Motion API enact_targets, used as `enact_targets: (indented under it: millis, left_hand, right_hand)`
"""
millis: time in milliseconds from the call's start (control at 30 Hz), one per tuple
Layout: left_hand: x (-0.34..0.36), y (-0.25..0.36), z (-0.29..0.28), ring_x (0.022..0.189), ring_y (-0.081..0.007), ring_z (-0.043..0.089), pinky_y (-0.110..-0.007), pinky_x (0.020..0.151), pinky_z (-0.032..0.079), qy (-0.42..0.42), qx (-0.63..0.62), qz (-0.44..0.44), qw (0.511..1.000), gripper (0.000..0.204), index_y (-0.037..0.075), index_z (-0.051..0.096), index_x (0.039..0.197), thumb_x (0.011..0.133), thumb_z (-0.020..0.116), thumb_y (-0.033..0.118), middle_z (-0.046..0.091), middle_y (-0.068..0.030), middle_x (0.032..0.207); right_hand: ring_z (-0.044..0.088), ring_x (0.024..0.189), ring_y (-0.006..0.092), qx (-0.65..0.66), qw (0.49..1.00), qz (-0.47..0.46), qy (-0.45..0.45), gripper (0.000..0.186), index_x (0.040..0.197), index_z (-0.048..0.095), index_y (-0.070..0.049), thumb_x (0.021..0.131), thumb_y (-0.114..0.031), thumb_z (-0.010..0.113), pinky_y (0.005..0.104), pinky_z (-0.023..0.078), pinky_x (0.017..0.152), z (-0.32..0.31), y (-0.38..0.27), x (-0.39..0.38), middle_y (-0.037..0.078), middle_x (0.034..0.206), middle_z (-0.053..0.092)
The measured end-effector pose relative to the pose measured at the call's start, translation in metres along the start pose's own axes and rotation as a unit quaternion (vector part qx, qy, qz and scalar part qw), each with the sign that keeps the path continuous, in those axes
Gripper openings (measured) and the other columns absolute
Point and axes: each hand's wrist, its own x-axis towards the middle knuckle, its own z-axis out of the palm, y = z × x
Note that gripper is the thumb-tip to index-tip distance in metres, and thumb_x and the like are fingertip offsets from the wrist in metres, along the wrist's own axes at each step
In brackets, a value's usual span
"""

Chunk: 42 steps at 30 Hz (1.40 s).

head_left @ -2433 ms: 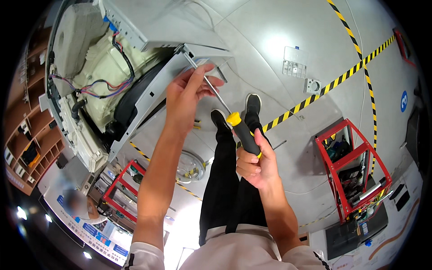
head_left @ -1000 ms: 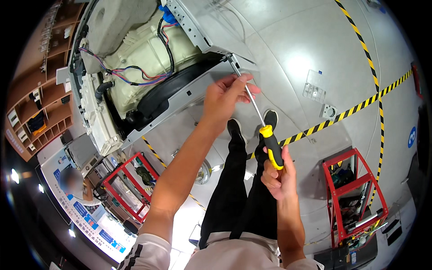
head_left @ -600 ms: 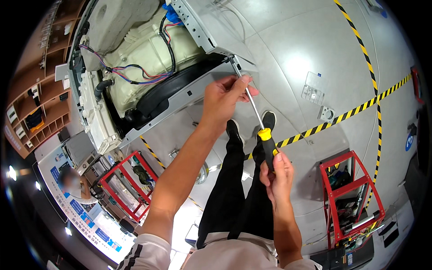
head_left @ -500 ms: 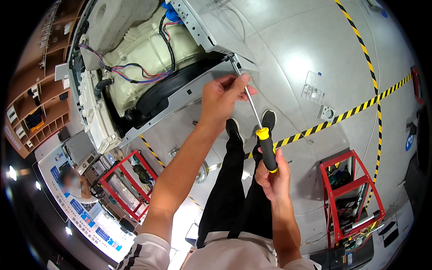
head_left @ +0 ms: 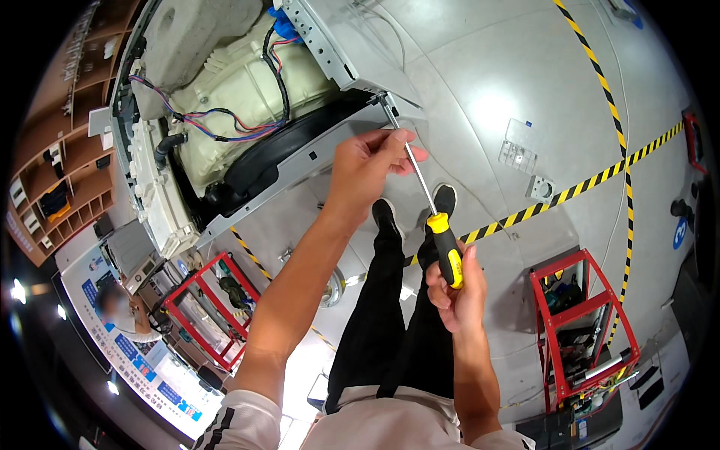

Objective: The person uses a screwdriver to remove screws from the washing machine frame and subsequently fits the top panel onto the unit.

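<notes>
Yellow-and-black screwdriver (head_left: 444,236) runs from 4 o'clock up to the grey metal panel's (head_left: 330,141) corner near 12. I've got the left hand (head_left: 365,163) pinching the shaft, right hand (head_left: 463,296) loosely round the handle. I'd keep everything in line, pushing gently.

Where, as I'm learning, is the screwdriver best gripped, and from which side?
Likely by the thick handle of the screwdriver, from the picture's lower right: that end points there, near the right hand, while the left hand pinches the slim shaft.
</notes>
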Motion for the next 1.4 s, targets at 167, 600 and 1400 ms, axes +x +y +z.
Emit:
enact_targets:
  millis: [167, 600, 1400]
  left_hand:
    - [0.0, -0.004, 0.003, 0.067, -0.0098, 0.057, -0.023, 0.068, 0.047, 0.026, -0.001, -0.007, 1.0, 0.032, -0.006, 0.059, 0.1, 0.089, 0.056, 0.024, 0.065, -0.0126, 0.081]
    - [-0.009, -0.008, 0.002, 0.073, -0.0121, 0.06, -0.024, 0.07, 0.048, -0.019, 0.001, -0.012, 1.0, 0.036, -0.007, 0.056, 0.105, 0.089, 0.056, 0.025, 0.065, -0.0143, 0.088]
    - [-0.197, -0.188, -0.086, 0.071, -0.012, 0.061, -0.024, 0.068, 0.049, -0.026, 0.177, -0.238, 0.955, 0.033, -0.003, 0.06, 0.102, 0.09, 0.053, 0.026, 0.066, -0.009, 0.085]
  right_hand:
    - [0.036, 0.038, 0.006, -0.314, 0.89, -0.329, 0.045, 0.037, 0.115, 0.049, 0.002, 0.091, -0.026, 0.051, 0.0187, 0.026, 0.035, -0.004, 0.019, 0.016, 0.007, 0.063, 0.053]
    - [0.044, 0.048, 0.0053, -0.32, 0.912, -0.248, 0.064, 0.037, 0.117, 0.045, 0.003, 0.085, -0.009, 0.059, 0.0189, 0.032, 0.039, -0.01, 0.019, 0.004, 0.009, 0.078, 0.058]
    - [0.034, 0.038, 0.0051, -0.191, 0.976, -0.107, -0.004, 0.029, 0.094, 0.055, 0.0, 0.091, -0.029, 0.051, 0.0198, 0.024, 0.036, -0.003, 0.011, 0.008, 0.005, 0.062, 0.053]
